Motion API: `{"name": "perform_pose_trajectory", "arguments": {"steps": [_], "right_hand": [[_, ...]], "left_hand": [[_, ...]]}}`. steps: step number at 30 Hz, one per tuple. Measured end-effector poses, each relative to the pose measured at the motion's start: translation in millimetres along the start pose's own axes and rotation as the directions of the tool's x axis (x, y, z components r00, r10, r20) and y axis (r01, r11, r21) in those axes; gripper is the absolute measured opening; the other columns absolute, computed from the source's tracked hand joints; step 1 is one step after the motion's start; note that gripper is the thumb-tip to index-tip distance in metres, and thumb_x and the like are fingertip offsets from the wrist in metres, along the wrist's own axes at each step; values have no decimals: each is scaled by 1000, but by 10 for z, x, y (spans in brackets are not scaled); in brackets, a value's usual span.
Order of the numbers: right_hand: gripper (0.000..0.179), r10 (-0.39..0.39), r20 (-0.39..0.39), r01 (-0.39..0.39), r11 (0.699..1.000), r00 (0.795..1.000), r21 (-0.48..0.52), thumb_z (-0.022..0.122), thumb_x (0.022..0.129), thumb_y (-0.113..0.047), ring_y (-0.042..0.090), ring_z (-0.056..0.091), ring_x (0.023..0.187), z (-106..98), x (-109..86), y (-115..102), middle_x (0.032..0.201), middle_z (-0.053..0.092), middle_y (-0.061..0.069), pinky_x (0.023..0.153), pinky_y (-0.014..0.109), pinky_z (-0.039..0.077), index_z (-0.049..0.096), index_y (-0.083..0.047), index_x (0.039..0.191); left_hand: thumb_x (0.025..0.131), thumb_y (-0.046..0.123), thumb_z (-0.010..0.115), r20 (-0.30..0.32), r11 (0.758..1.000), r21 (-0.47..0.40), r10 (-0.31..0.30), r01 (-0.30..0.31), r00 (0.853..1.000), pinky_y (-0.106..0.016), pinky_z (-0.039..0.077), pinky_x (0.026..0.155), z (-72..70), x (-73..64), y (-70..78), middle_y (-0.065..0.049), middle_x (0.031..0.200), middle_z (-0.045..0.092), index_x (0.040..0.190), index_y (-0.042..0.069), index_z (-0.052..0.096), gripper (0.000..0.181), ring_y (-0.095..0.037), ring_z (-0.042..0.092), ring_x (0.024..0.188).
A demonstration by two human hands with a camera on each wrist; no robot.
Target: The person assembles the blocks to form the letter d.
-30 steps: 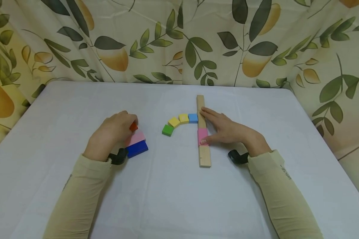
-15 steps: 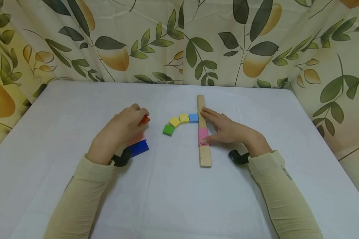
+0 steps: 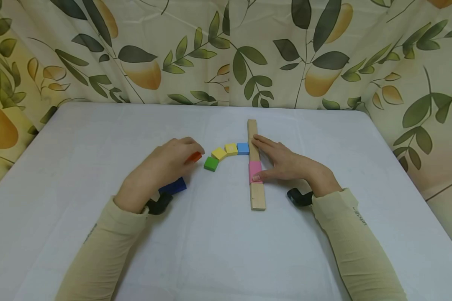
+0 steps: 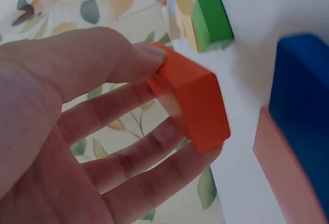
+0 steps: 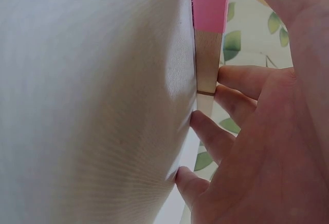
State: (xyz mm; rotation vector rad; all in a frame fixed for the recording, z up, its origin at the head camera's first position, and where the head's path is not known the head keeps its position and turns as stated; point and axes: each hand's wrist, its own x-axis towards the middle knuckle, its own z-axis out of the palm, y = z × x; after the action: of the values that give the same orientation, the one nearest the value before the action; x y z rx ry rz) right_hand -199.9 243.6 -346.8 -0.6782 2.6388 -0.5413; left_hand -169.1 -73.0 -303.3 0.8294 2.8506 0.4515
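Between thumb and fingertips, my left hand [image 3: 162,167] pinches an orange-red wooden block [image 4: 200,103], held just left of the green block [image 3: 211,164]. That green block ends a curved row with two yellow blocks, the nearer one [image 3: 219,154] touching it, and a light blue block [image 3: 242,149] at the right. The blue one meets an upright line of plain wooden blocks [image 3: 258,197] with a bright pink block [image 3: 255,170] among them. My right hand [image 3: 286,162] rests along this line's right side, fingers extended, thumb on the pink block.
A dark blue block [image 3: 174,186] lies under my left wrist; against it is a pale pink block [image 4: 285,170], hidden by the hand in the head view. A white cloth covers the table [image 3: 218,246]. A patterned curtain [image 3: 196,79] hangs behind.
My left hand has carried the orange-red block from beside the pale pink block rightward, close to the green block. My right hand and the block line have stayed put.
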Motion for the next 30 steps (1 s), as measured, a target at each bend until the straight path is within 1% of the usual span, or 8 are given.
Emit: {"name": "perform_pose_trajectory", "arguments": {"steps": [5, 7, 10, 13, 20, 24, 27, 30], "right_hand": [[107, 12, 4, -12, 1000, 1000, 2, 77, 82, -49, 32, 8, 155, -6, -3, -16, 168, 4, 6, 123, 59, 5, 13, -10, 159], [106, 19, 7, -19, 1000, 1000, 1, 76, 83, -48, 32, 8, 155, -10, -3, -22, 168, 3, 5, 123, 59, 5, 13, -10, 160], [106, 33, 13, -33, 999, 999, 1, 76, 83, -48, 32, 7, 155, -12, 0, -29, 168, 3, 4, 123, 58, 5, 13, -12, 160], [105, 32, 21, -32, 999, 999, -3, 76, 84, -47, 33, 7, 154, -13, 3, -26, 168, 3, 5, 122, 59, 5, 13, -11, 160], [103, 21, 28, -21, 1000, 999, 4, 74, 85, -47, 34, 7, 154, -23, 4, -22, 168, 3, 7, 122, 61, 4, 13, -11, 160], [105, 27, 22, -27, 1000, 999, 2, 75, 84, -48, 34, 7, 154, -19, -1, -17, 168, 3, 6, 122, 60, 4, 13, -11, 160], [106, 34, 12, -34, 999, 999, 2, 76, 83, -49, 33, 8, 154, -11, 2, -13, 168, 3, 5, 123, 59, 5, 13, -12, 160], [107, 29, 13, -29, 1000, 999, 4, 76, 82, -51, 32, 7, 155, 1, 9, -13, 168, 3, 5, 123, 58, 5, 13, -12, 160]], "left_hand": [[94, 13, 68, 4, 996, -7, 87, -87, 996, -37, 56, 85, 49, -2, 95, -6, 118, 66, 120, 9, 68, 26, -22, 64, 98], [94, 13, 68, 24, 992, -18, 123, -122, 992, -36, 56, 84, 74, -2, 143, -5, 116, 65, 120, 10, 67, 26, -21, 62, 95], [93, 13, 68, 79, 983, -55, 179, -175, 981, -35, 55, 86, 122, 7, 226, -5, 115, 64, 118, 11, 67, 25, -20, 61, 96], [93, 13, 68, 147, 978, -65, 204, -196, 968, -33, 54, 87, 173, 28, 306, -6, 114, 63, 118, 12, 66, 25, -19, 59, 97], [93, 16, 69, 271, 986, -15, 162, -164, 949, -32, 51, 83, 262, 62, 421, -7, 114, 60, 121, 13, 64, 29, -19, 56, 92], [91, 17, 72, 281, 988, 4, 150, -157, 948, -32, 52, 79, 286, 45, 454, -7, 111, 60, 119, 13, 64, 29, -19, 57, 89], [88, 19, 75, 304, 993, -2, 114, -119, 946, -33, 52, 83, 284, 9, 458, -7, 116, 60, 123, 14, 62, 38, -19, 57, 95], [86, 19, 78, 344, 998, -18, 68, -66, 936, -35, 52, 90, 270, -48, 443, -6, 128, 56, 131, 17, 58, 50, -20, 53, 107]]}}
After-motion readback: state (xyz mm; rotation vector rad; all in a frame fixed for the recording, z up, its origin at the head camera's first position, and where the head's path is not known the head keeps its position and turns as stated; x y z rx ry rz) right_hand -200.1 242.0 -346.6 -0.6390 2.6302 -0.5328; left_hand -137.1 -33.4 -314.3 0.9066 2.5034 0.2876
